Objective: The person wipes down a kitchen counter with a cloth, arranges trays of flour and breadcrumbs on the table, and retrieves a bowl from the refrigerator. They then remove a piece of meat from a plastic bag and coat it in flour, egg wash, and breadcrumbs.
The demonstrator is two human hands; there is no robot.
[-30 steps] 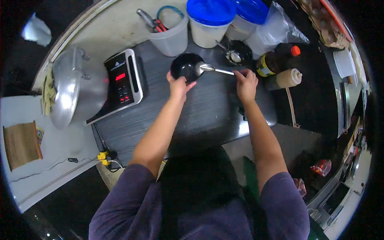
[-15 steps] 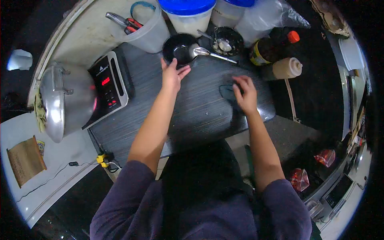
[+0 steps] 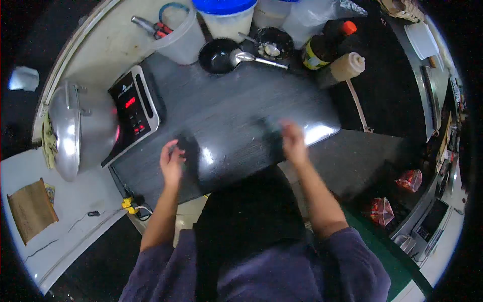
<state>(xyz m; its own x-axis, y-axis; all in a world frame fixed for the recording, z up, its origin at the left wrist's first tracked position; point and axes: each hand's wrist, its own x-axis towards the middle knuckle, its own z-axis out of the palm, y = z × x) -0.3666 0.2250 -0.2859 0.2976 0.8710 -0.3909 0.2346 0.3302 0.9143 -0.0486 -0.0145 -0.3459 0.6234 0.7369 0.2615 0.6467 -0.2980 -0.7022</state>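
Observation:
My left hand [image 3: 172, 160] hovers over the near left part of the dark table [image 3: 236, 108], its fingers loosely curled and apart with nothing between them. Motion smears my right hand [image 3: 293, 140] near the table's right front edge. A dark teal cloth [image 3: 271, 132], also blurred, lies at its fingers and seems to be in its grip. At the back of the table stands a black bowl [image 3: 215, 58], apart from both hands. A metal spoon [image 3: 261, 61] rests across its right rim, handle pointing right.
At left, a large metal pot [image 3: 85, 133] stands beside an induction cooker [image 3: 135, 108] with lit red digits. Along the back are a plastic tub [image 3: 180, 43], a blue-lidded tub [image 3: 226, 22], a second dark bowl [image 3: 287, 40], a red-capped bottle [image 3: 317, 53] and a squeeze bottle [image 3: 342, 70].
My left hand has left the black bowl and come back toward the near left of the table. My right hand and the cloth have moved nearer and slightly left. The view has shifted a little.

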